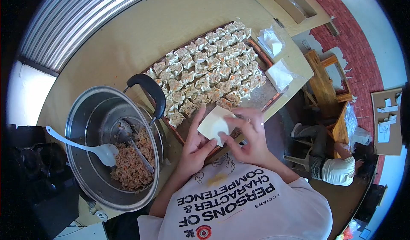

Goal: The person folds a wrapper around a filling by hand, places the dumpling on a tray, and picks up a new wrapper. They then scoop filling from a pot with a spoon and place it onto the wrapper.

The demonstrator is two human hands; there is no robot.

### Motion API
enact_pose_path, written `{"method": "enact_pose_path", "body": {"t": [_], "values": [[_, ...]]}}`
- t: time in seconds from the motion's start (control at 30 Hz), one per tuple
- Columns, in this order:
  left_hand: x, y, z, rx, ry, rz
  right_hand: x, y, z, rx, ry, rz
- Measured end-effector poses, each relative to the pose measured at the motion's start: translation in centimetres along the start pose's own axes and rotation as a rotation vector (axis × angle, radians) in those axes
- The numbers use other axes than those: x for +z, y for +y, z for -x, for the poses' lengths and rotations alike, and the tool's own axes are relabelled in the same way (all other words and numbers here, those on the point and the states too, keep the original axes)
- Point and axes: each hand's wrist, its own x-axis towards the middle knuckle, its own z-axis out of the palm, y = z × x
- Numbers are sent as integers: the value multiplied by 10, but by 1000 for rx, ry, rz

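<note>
Food-preparation room, kitchen-like, home or small business not certain: before you, one broad wooden tabletop [183, 16] bearing a deep metal pot [96, 124] of minced filling [134, 165] and a large tray [260, 95] of filled dumplings [209, 71]. Around you, one corrugated metal panel [81, 18], one brick-patterned wall [356, 35], red, its surface peeling, plus wooden furniture [340, 127] and a seated person [337, 171] off to your right.

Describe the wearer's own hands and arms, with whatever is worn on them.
The left hand and right hand are ungloved, and the forearms are bare. Short, loose, plain pale sleeves belong to a pale shirt with black lettering and a round red logo. The right fingers are blurred, so I cannot tell whether a ring is worn there.
</note>
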Motion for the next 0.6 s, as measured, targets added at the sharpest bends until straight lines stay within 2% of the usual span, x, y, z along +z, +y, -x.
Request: {"method": "enact_pose_path", "body": {"t": [0.03,0.17,0.4,0.47,0.6], "values": [[-1,-2,0,-3,0,18,-1,3,-1,-119,-84,-34],[1,4,2,-39,-16,-65,0,2,-6,-157,-224,2],[1,-8,3,20,-16,-187,0,9,-8,-230,-210,52],[3,-7,2,5,-19,-152,1,12,-9,-281,-177,74],[2,-2,4,-59,-52,-182,1,14,-17,-249,-153,-19]]}}
